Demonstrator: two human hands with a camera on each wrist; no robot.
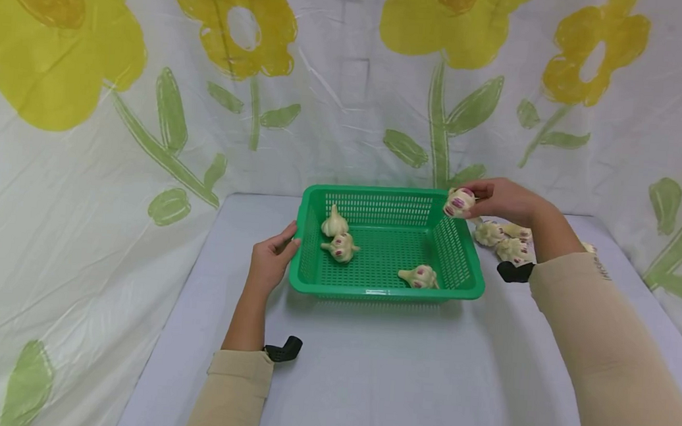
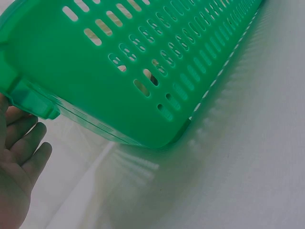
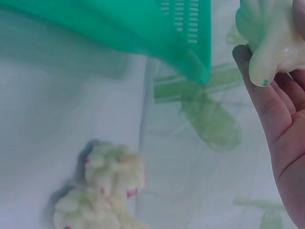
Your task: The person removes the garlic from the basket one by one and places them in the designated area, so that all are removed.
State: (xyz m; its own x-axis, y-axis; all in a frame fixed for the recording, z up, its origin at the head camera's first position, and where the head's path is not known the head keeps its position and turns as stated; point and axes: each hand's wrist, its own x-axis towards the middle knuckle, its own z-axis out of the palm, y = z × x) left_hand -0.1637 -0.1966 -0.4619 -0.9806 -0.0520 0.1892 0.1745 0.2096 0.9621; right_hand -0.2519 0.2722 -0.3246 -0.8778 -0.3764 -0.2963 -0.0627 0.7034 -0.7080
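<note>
My right hand (image 1: 505, 199) holds a garlic bulb (image 1: 459, 202) with purple patches between thumb and fingers, above the back right corner of the green basket (image 1: 385, 293). In the right wrist view, this bulb (image 3: 274, 40) shows its pale stem. My left hand (image 1: 270, 261) grips the basket's left rim; its fingers (image 2: 35, 152) reach under the lip in the left wrist view. Inside the basket, a white garlic bulb (image 1: 334, 223) and a purple-marked bulb (image 1: 341, 247) lie at the left. Another bulb (image 1: 419, 277) lies near the front right.
Several garlic bulbs (image 1: 513, 250) lie on the white tablecloth (image 1: 377, 374) right of the basket, partly hidden behind the right forearm. A white sheet (image 1: 334, 140) with painted yellow flowers hangs behind the table. A black wrist mount (image 1: 284, 349) sits on the left wrist.
</note>
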